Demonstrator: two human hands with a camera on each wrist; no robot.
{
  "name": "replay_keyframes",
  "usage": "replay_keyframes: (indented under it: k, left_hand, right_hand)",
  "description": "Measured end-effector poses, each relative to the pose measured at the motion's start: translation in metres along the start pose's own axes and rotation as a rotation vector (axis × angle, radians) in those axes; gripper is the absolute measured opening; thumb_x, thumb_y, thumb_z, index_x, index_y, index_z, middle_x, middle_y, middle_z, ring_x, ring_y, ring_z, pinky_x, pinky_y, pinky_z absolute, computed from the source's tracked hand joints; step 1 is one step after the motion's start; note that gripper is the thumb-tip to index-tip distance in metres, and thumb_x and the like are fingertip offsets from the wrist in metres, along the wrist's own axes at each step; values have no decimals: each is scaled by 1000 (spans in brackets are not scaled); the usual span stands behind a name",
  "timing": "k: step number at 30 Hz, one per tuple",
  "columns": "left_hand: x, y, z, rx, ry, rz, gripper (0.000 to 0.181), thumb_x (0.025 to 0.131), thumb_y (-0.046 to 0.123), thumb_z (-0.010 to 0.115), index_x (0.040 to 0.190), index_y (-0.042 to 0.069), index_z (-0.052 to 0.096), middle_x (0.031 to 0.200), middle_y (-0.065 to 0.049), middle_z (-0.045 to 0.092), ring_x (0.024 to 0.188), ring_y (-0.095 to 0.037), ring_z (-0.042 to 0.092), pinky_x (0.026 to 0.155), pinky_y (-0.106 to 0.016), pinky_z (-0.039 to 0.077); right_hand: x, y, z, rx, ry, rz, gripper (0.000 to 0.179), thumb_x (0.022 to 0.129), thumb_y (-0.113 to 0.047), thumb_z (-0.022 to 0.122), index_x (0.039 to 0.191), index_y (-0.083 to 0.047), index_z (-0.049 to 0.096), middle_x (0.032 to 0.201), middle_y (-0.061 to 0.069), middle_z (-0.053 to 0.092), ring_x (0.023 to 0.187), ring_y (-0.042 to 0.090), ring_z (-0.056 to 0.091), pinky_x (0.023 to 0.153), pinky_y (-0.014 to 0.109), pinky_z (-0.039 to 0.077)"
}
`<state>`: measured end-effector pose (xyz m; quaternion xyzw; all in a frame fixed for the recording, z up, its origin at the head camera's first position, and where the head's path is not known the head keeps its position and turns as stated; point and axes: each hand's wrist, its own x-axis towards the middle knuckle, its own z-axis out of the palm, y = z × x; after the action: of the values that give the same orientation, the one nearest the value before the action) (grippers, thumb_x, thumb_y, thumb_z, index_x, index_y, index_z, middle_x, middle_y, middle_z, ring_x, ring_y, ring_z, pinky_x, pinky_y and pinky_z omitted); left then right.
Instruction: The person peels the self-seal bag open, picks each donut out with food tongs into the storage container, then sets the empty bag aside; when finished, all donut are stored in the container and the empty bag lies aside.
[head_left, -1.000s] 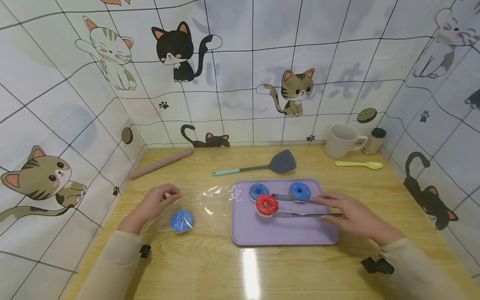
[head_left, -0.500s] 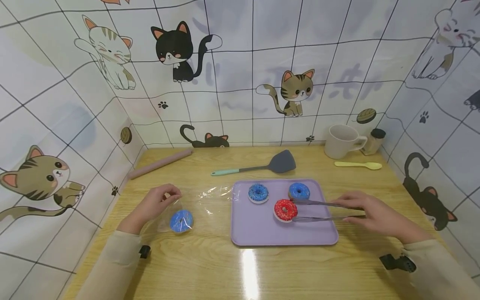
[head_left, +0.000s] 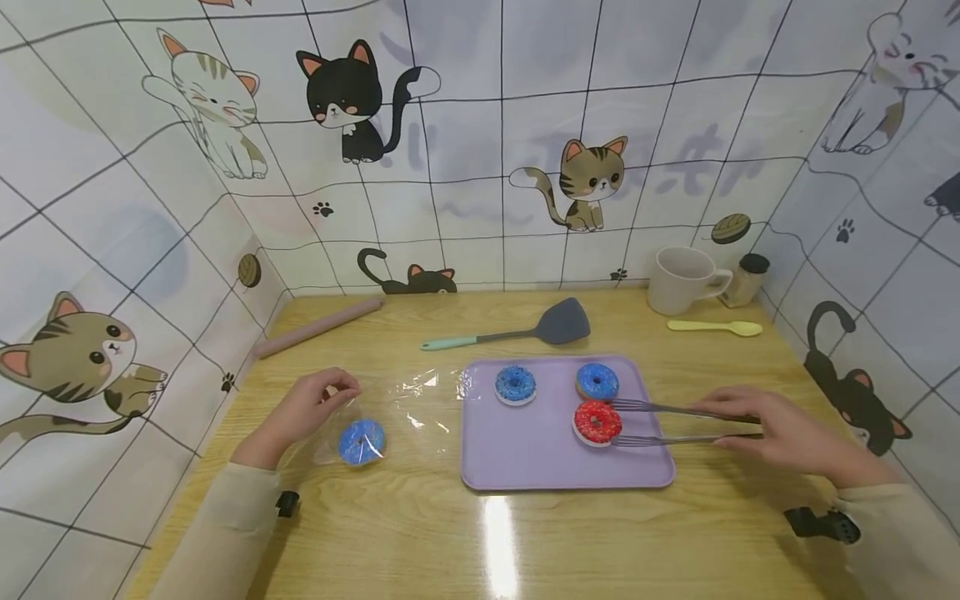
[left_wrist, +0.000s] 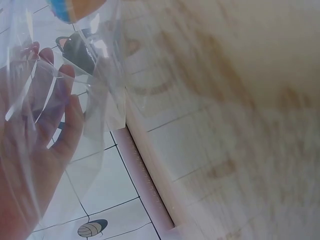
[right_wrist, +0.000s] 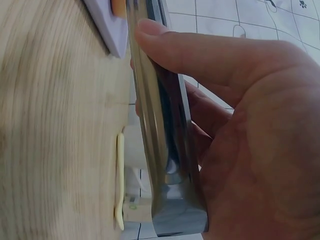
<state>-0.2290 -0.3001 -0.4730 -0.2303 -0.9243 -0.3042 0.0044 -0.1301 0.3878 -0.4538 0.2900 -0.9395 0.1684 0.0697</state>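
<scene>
My right hand (head_left: 780,433) grips metal tongs (head_left: 682,409) near their back end; the right wrist view shows the thumb laid along the metal. The tong tips reach a red sprinkled donut (head_left: 597,422) at the right part of the lilac tray (head_left: 510,458). Just behind it sits a blue donut (head_left: 597,382), and another blue donut (head_left: 515,384) lies at the tray's back left. With thumb and fingers my left hand (head_left: 303,408) pinches a clear plastic bag (left_wrist: 100,100). Inside the bag is a third blue donut (head_left: 362,442), on the table left of the tray.
Behind the tray lies a spatula (head_left: 564,322) with a mint handle. A rolling pin (head_left: 321,327) lies at the back left. In the back right corner are a mug (head_left: 677,281), a black-lidded jar (head_left: 745,281) and a yellow spoon (head_left: 714,327). Cat-printed sheeting walls the table.
My right hand has moved right with the tongs, and the red donut has gone from beside the left blue donut to in front of the right one. The left hand has kept its place.
</scene>
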Motion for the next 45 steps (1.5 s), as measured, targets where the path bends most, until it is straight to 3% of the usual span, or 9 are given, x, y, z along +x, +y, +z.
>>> replay_keyframes:
  k: [11,18,22,26,33,41,45]
  left_hand:
    - [1,0,-2,3,-1,-5,11,103,20,65,104,13,73,98,4,73,83,-8,61,74,-26,50]
    - [0,0,-1,13,7,-10,10,102,18,66,104,12,74,97,4,73,82,-7,61,73,-26,50]
    - [1,1,-1,12,-11,-14,12,103,19,66,105,11,74,98,4,73,83,-8,60,74,-27,50]
    - [1,1,-2,4,-17,-13,14,103,20,65,106,10,74,99,-1,74,83,-9,60,74,-27,50]
    - [1,1,-2,-5,-10,-11,15,104,20,65,106,9,73,100,-3,74,83,-9,60,73,-25,50]
    - [3,2,-1,0,-8,-5,12,102,17,66,106,8,73,100,-3,74,82,-9,59,73,-26,50]
    - [3,0,-1,-1,-10,-11,12,102,17,66,106,9,73,101,-2,74,83,-9,60,73,-26,50]
  right_hand:
    - [-8,3,5,25,-29,16,56,78,-24,91,131,-23,72,119,-7,71,104,4,64,78,29,56]
    - [-8,2,3,28,10,37,63,74,-24,94,132,-27,71,123,-8,69,108,0,62,82,26,54]
    - [-3,-3,2,30,16,41,63,77,-26,93,135,-30,68,125,-9,68,110,0,61,84,26,54]
    - [10,-16,1,16,41,32,60,80,-23,91,135,-30,69,124,-9,69,109,7,63,84,30,56]
    - [40,-44,7,7,69,-23,58,80,-16,90,133,-27,71,124,-3,71,112,23,67,87,49,57]
    - [80,-65,24,30,51,-132,52,82,-14,88,131,-25,73,122,-4,71,110,19,67,87,45,57]
    - [101,-78,36,19,28,-154,47,84,-19,86,130,-21,73,122,-1,72,113,21,66,93,47,56]
